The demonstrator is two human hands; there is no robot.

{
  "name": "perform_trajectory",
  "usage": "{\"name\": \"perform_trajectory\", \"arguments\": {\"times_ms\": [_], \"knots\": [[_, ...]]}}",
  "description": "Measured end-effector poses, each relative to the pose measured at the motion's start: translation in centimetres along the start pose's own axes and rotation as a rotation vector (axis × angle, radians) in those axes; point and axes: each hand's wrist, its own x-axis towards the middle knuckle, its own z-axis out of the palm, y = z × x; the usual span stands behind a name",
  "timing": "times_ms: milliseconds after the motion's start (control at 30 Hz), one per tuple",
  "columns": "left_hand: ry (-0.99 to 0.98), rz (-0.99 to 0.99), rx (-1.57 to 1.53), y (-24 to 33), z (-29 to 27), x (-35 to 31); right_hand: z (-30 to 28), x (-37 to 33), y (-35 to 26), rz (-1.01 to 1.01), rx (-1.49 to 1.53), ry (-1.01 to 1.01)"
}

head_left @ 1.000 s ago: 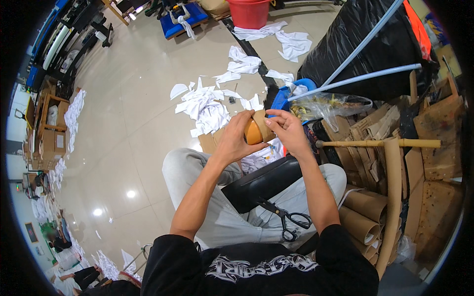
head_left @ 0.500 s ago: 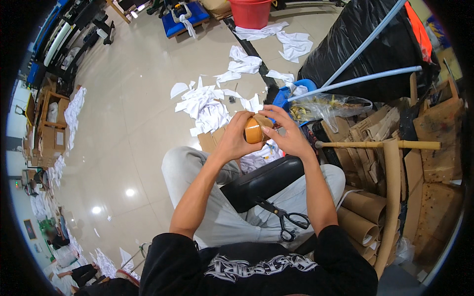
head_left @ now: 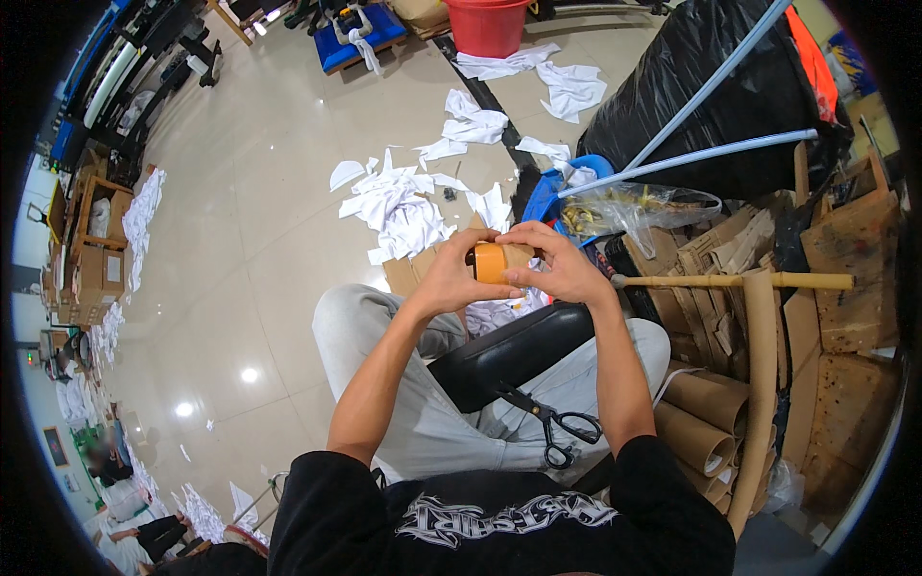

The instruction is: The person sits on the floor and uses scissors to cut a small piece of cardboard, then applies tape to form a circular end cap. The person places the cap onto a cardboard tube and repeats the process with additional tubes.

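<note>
Out in front of my knees, a roll of glossy orange-brown tape is held between both hands. My left hand curls around its left end, thumb along the near side. My right hand grips the right part, where a paler brown surface shows between the fingers. Fingertips on the far side are partly hidden. Black-handled scissors lie across my lap in grey trousers, beside a black padded piece between my legs.
White cloth scraps are strewn over the tiled floor ahead. At the right stand a big black plastic bag, a blue dustpan, a bamboo pole and cardboard rolls. A red tub is at the back.
The roll has turned in my hands and sits slightly lower, now showing a dark left end. My right fingers have moved down closer around it. The scissors have stayed on my lap.
</note>
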Motion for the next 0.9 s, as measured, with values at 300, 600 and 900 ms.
{"name": "perform_trajectory", "arguments": {"times_ms": [300, 600, 900], "knots": [[-0.039, -0.064, -0.129, -1.4, 0.1, 0.3, -0.1, -0.1, -0.4, -0.025, -0.138, -0.018], [0.141, -0.272, -0.742, -1.8, -0.4, 1.0, 0.3, 0.4, 2.1, 0.032, 0.169, 0.283], [0.393, -0.457, -0.85, -3.4, -0.1, 1.9, 3.2, 0.9, 2.2, 0.02, -0.078, 0.174]]}}
